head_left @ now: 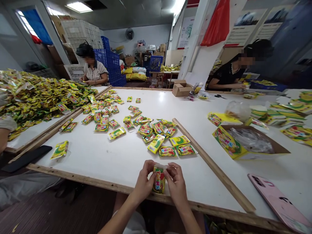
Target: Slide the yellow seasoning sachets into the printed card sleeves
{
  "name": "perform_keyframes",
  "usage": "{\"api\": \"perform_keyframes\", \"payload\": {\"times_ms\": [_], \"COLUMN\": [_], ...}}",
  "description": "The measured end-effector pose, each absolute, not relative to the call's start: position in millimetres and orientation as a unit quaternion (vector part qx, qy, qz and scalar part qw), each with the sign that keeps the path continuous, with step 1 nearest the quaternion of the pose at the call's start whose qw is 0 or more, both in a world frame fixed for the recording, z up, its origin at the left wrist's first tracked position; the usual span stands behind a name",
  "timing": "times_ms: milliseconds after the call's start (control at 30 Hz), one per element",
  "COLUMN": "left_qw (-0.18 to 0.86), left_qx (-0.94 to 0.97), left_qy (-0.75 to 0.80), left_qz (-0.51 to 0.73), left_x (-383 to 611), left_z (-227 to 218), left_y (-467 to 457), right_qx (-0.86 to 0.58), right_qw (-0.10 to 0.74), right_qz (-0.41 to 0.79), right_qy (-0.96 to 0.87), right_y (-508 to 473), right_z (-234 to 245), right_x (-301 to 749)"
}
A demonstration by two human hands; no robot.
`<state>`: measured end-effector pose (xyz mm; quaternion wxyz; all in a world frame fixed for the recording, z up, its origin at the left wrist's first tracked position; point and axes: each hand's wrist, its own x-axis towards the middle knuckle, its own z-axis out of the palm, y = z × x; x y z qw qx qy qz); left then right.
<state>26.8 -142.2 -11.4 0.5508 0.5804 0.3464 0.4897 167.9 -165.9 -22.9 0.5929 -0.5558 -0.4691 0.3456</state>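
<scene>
A small yellow and green printed carton [159, 180] stands upright between my hands at the table's front edge, its white top flap raised. My left hand [145, 180] pinches the carton's left side and top, thumb on the front. On the other side, my right hand [175, 182] grips the right edge near the flap. Just beyond my hands lie several similar small cartons, among them a yellow one [156, 143] and one with red fruit print [167, 151]. What is inside the held carton is hidden.
Wooden strips [214, 165] divide the white table [97, 165]. A large heap of packs [48, 94] lies left. To the right are a display box [251, 143] holding clear plastic and a pink phone [280, 201]. Two people [95, 70] [227, 76] sit across; another person's arm shows far left.
</scene>
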Motion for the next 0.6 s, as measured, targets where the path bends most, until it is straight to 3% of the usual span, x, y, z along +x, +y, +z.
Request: {"api": "perform_keyframes", "payload": {"times_ms": [233,600], "left_qw": [0.458,0.468], "left_qx": [0.631,0.582], "left_qy": [0.397,0.427], "left_qz": [0.484,0.510], "left_x": [22.2,26.2], "left_z": [-5.6,-5.3], "left_y": [-148.6,-152.2], "right_qx": [-0.558,-0.573], "right_qw": [0.519,0.517], "right_qz": [0.333,0.308], "right_qy": [-0.555,-0.557], "right_y": [-171.7,-173.2], "right_z": [-10.2,-0.5], "right_x": [171.3,166.7]}}
